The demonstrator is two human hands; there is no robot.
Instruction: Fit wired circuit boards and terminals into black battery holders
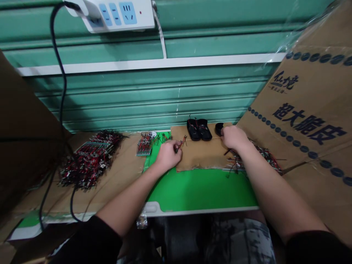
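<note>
My left hand (168, 156) is closed in a pinch at the left edge of a cardboard sheet (203, 156). From its fingertips sticks out a small wired part (183, 141) with thin red and black leads. My right hand (234, 137) is at the sheet's right side, its fingers closed at a rounded black piece (219, 128); the fingertips are partly hidden. Between the hands, towards the back, two black plastic shells (199, 130) lie side by side, with thin wires on them. Under my right forearm lies a pile of wired parts (265, 157).
A large heap of wired boards (88, 161) lies on cardboard at the left. A small wired board panel (143, 145) sits nearer. A black cable (63, 88) hangs from the power strip (121, 14). A printed cardboard box wall (310, 106) stands right; a green shutter (132, 99) stands behind.
</note>
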